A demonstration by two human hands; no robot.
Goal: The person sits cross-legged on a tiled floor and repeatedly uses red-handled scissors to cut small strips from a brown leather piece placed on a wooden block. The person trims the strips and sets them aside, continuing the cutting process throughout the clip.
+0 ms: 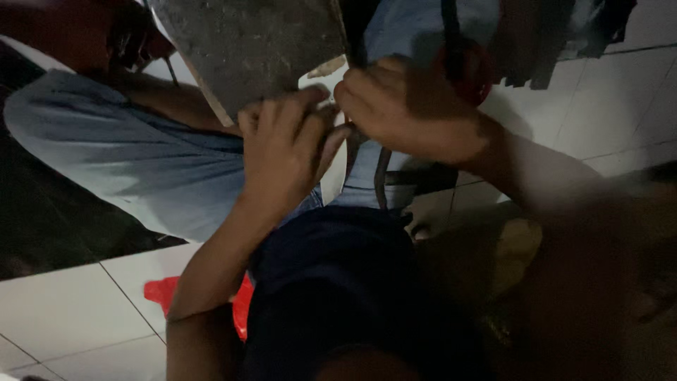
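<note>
Head view shows both hands meeting fingertip to fingertip. Left hand is curled, its fingers against the lower edge of a dark grey rough flat slab just above it. Right hand is bunched closed, pinching something too blurred to tell. Below the wrists lies white tiled floor with a red plastic piece.
</note>
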